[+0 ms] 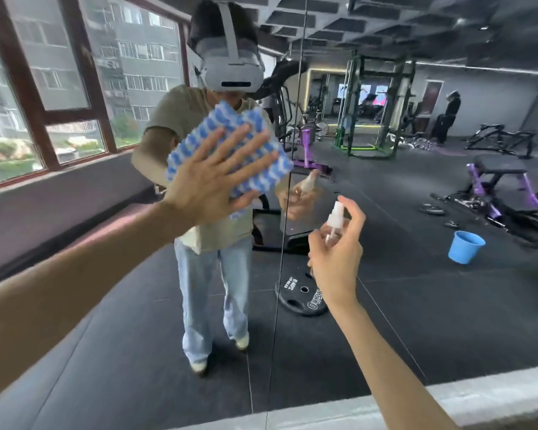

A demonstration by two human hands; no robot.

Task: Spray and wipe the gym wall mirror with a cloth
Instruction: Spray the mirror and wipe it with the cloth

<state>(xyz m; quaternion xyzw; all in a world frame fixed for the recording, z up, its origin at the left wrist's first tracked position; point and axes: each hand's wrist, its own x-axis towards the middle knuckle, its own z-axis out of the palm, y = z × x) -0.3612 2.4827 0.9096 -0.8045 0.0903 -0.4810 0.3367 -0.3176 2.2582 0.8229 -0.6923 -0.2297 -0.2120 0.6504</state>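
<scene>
**Cloth pressed to the mirror, spray bottle held ready**

On the left, the blue-and-white cloth (271,176) is kept flat against the mirror (416,290) by the left hand (212,178). Its fingers are straight and spread wide, so nothing is gripped, only pressed. To the right of the vertical seam (280,259), the small clear spray bottle (334,221) is held near the glass by the right hand (336,259). The fingers are curled round it and the index finger is laid over the white nozzle. As the cloth is only pinned by the palm, it could slide out and fall if pressure is eased during a stroke. If the nozzle is turned a little, the mist could be sent onto the hand instead of the glass.
</scene>
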